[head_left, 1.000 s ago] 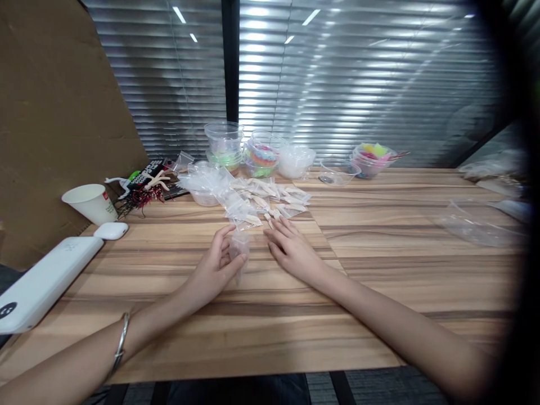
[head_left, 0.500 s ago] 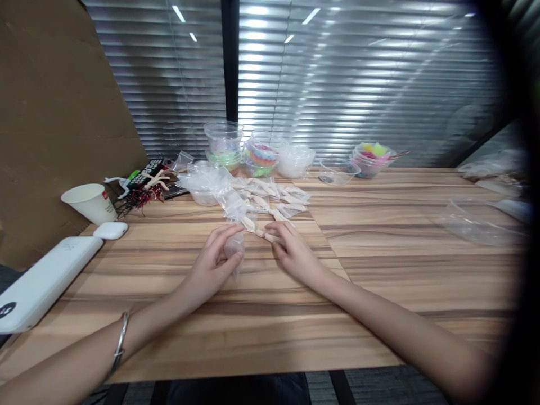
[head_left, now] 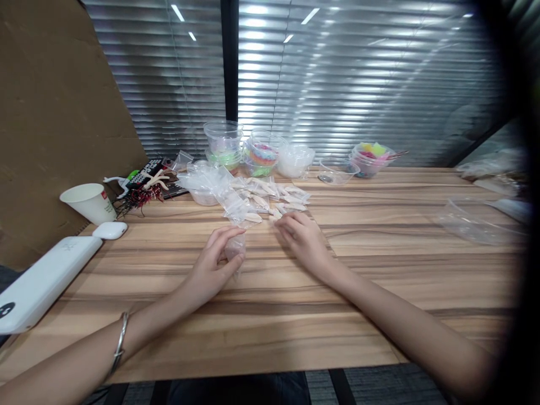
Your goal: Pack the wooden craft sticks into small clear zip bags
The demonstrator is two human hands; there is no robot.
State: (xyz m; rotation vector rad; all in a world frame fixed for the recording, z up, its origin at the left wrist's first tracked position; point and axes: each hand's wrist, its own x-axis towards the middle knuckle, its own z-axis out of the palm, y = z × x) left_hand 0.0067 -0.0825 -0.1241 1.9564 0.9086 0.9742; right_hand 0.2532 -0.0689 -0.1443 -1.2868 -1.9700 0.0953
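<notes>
My left hand (head_left: 217, 256) is curled round a clear plastic bag (head_left: 236, 245) close to the tabletop, its thumb and fingers on the bag's left side. My right hand (head_left: 306, 242) has its fingers bent together at the near edge of a pile of beige pieces (head_left: 258, 197). At its fingertips lies the end of one slim beige piece (head_left: 275, 214), partly hidden by the fingers. Many pieces in the pile are in small clear bags. Another bagged beige piece (head_left: 252, 217) lies just beyond my left hand.
Clear plastic tubs (head_left: 261, 154) with colourful contents stand along the back. A paper cup (head_left: 89, 202), a small white case (head_left: 109, 230) and a white power bank (head_left: 50, 284) are on the left. A transparent plastic item (head_left: 476, 222) lies at the right.
My right hand has moved away from me and slightly right, to the pile's edge. The beige piece it held between my hands is gone from that spot. My left hand stays on the bag.
</notes>
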